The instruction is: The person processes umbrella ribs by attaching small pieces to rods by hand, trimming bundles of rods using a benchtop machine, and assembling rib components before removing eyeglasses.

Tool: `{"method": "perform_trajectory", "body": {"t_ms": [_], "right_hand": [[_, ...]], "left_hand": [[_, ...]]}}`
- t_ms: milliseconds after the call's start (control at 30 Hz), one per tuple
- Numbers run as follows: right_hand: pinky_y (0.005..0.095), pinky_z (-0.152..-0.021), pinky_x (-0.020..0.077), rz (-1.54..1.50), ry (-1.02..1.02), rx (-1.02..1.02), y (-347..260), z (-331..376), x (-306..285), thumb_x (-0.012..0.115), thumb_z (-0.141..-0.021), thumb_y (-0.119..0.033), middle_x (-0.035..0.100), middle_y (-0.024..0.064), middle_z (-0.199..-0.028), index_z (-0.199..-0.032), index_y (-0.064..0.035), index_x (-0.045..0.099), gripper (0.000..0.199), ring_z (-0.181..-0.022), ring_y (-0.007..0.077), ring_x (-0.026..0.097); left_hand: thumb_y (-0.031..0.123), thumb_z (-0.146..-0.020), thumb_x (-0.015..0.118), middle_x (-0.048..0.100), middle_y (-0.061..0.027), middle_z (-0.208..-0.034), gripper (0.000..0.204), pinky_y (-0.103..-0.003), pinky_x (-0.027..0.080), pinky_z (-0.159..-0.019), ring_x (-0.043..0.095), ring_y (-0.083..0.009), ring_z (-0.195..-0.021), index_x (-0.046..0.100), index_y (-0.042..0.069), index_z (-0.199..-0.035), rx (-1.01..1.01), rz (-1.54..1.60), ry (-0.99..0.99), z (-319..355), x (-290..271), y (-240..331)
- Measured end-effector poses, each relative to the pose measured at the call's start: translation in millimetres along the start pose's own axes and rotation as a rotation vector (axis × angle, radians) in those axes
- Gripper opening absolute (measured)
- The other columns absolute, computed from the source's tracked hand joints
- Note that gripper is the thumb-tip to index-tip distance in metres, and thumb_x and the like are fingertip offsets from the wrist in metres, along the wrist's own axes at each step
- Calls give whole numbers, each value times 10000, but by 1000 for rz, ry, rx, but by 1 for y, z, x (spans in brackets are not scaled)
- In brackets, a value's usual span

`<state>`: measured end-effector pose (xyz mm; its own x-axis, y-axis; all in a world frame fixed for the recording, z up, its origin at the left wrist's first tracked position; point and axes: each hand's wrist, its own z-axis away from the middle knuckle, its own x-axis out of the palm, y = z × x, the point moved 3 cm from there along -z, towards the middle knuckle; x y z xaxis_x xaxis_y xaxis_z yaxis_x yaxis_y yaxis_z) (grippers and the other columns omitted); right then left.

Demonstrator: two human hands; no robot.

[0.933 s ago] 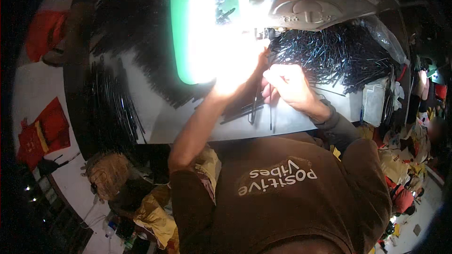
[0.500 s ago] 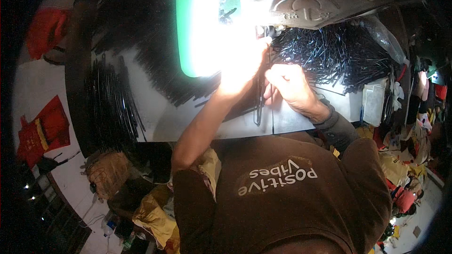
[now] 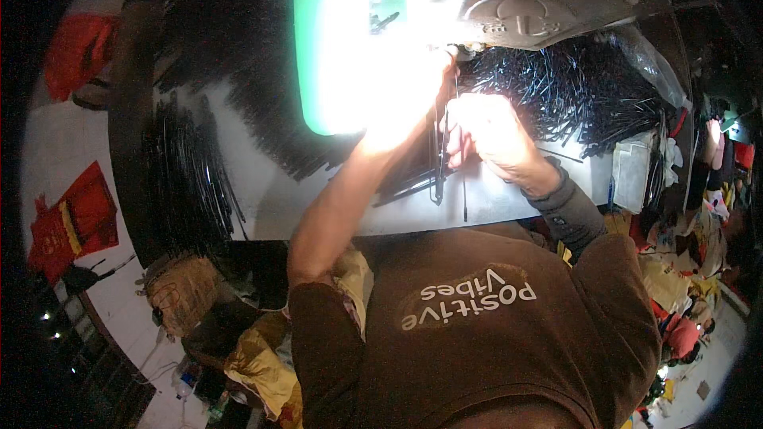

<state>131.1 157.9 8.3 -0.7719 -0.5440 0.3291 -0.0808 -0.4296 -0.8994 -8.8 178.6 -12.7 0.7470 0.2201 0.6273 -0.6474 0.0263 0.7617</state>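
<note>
My left hand (image 3: 425, 91), partly washed out by the lamp's glare, reaches up beneath the machine head. Its fingers are closed at the upper end of some thin black rods (image 3: 437, 179), which hang down between my hands over the table. My right hand (image 3: 489, 131) is just below and to the right, its fingers pinched together on a thin black rod whose lower end (image 3: 465, 210) sticks out under the hand. Glare hides the left fingertips and the spot where the rods meet the machine (image 3: 520, 12).
A bright green-edged lamp (image 3: 314, 63) stands left of my hands. Black rods lie in a big tangled pile (image 3: 564, 91) at right and in rows (image 3: 191, 167) on the left of the white table (image 3: 286, 210). A white box (image 3: 632, 173) sits at the right edge.
My right hand has risen slightly with its rod, whose lower end now hangs higher over the table. The left hand has shifted a little up toward the machine.
</note>
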Motion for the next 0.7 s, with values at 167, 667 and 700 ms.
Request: {"method": "perform_trajectory", "body": {"t_ms": [167,667,700], "right_hand": [[266,-516,539,-241,9,70,-2,4,7,510,-943,-229,612,102,-674,-865,32,581,281,-534,146,614],[234,-533,483,759,174,-278,-28,57,-28,609,-820,-54,615,60,-740,-922,-2,630,116,-626,92,595],[226,-527,457,879,193,-262,-22,68,-37,631,-777,-25,596,53,-738,-906,-2,633,132,-610,88,565]], "left_hand": [[56,-776,629,615,-64,-672,85,-228,464,-477,583,-121,-541,594,11,-840,24,-123,-27,7,12,6],[167,-858,629,625,-88,-891,297,-335,513,-721,628,-172,-758,541,-15,-1075,498,-851,437,75,-93,121],[166,-831,627,603,-119,-1008,356,-377,448,-849,589,-216,-897,531,-7,-1127,478,-1133,408,62,-109,124]]}}
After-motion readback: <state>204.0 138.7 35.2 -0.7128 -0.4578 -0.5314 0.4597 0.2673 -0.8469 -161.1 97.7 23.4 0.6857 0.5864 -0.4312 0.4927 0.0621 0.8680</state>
